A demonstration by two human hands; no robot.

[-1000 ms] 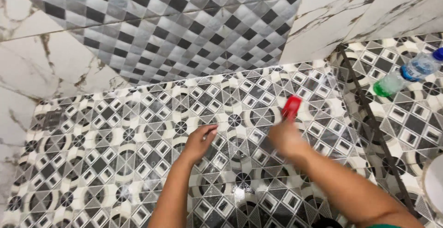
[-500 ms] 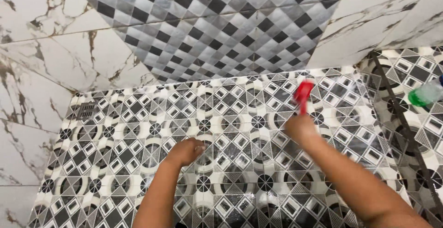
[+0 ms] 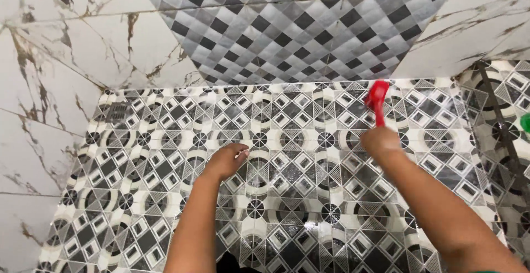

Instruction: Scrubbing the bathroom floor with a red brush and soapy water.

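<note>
Your right hand (image 3: pixel 382 143) has its grip clenched around one red brush (image 3: pixel 377 98), at two o'clock on the tiled floor (image 3: pixel 287 195). Your left hand (image 3: pixel 225 161) rests released, fingers loosely curled, at centre. One drain (image 3: pixel 117 111) sits at ten o'clock.

Bright, even light; wet-tile glare; slight blur
</note>
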